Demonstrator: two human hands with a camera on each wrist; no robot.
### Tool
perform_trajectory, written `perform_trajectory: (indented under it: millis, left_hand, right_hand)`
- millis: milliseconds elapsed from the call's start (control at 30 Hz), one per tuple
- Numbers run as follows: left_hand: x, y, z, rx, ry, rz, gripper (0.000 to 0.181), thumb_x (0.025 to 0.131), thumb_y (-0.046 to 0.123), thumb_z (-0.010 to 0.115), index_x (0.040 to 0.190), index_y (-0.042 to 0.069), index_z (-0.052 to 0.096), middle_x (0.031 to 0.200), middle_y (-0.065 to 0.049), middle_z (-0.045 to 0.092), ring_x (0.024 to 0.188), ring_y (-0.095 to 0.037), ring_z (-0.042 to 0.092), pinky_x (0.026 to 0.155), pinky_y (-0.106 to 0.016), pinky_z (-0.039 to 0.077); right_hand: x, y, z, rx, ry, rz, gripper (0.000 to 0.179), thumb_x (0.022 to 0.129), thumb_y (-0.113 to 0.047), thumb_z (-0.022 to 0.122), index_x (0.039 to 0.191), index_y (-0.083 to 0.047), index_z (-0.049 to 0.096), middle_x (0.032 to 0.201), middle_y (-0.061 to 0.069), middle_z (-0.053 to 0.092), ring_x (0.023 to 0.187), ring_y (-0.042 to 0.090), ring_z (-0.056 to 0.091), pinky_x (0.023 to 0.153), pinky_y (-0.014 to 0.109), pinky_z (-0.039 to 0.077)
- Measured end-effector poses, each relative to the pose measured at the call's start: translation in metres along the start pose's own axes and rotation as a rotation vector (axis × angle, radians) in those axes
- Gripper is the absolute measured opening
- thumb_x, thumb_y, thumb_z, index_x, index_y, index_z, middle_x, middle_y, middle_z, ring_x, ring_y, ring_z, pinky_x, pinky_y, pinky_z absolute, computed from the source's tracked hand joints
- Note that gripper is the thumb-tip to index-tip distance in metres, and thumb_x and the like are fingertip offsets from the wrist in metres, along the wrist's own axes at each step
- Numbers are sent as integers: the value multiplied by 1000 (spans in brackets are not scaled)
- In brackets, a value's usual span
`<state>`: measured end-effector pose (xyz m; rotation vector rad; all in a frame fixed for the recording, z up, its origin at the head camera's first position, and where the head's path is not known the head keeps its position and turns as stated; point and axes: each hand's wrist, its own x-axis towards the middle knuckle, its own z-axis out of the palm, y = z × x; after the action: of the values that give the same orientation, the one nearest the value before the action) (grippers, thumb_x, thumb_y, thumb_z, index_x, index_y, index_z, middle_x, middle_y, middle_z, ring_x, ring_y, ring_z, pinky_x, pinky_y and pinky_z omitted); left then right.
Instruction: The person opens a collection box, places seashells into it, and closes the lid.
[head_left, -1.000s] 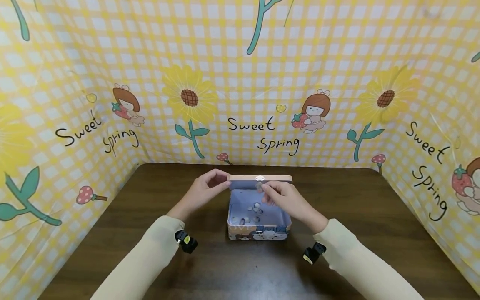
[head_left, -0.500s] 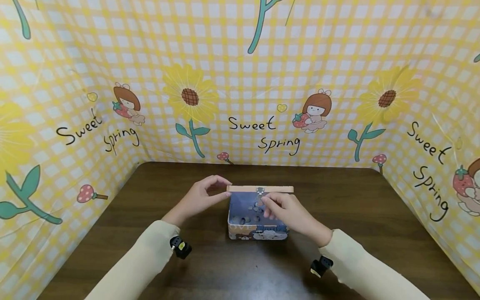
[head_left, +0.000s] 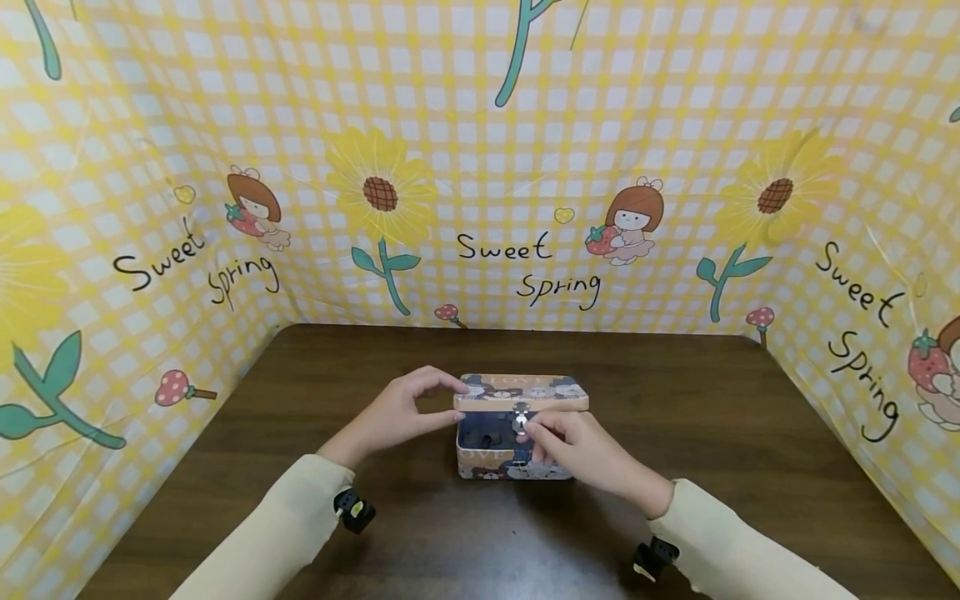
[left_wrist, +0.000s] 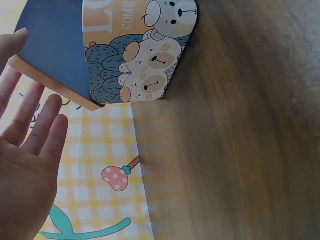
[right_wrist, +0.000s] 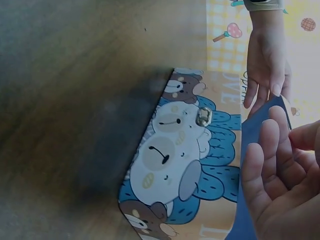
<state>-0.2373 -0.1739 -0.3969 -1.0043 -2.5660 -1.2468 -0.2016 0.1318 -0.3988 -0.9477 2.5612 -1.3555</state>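
A hinged tin box [head_left: 480,467] printed with cartoon bears stands mid-table, its lid [head_left: 525,392] tilted partway down over the blue inside. My left hand [head_left: 397,412] holds the lid's left edge; in the left wrist view its thumb lies on the inner side and the other fingers reach past the orange rim. At the lid's front, my right hand [head_left: 585,450] pinches the hanging metal clasp [head_left: 520,417] between thumb and forefinger. The small metal catch [right_wrist: 204,117] shows on the box front in the right wrist view. Small items inside the box are mostly in shadow.
The box rests on a dark brown wooden table [head_left: 697,417]. Yellow-and-white checked cloth [head_left: 487,167] with printed flowers hangs behind it and along both sides. Each sleeve carries a black wrist camera [head_left: 354,510].
The lid has swung down toward me from upright, so its printed top now shows and the inside is darker. Both hands have come lower and nearer with it.
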Motion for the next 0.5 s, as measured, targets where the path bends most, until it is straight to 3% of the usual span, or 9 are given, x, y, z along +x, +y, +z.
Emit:
perform_trajectory:
  millis: [233, 500]
  left_hand:
    - [-4, 0, 6, 35, -42, 53, 35, 87, 29, 82, 119, 24, 70, 120, 10, 61, 115, -12, 56, 101, -44, 46]
    - [-11, -1, 11, 81, -69, 94, 35, 88, 27, 81, 120, 22, 69, 124, 7, 58, 117, -14, 56, 98, -46, 48]
  right_hand:
    - [-6, 2, 6, 12, -41, -7, 32, 108, -25, 51, 90, -9, 72, 71, -6, 64, 55, 9, 56, 51, 28, 50]
    - [-12, 6, 12, -7, -82, 34, 36, 108, -30, 49, 89, -10, 72, 69, -8, 65, 56, 12, 61, 49, 32, 52]
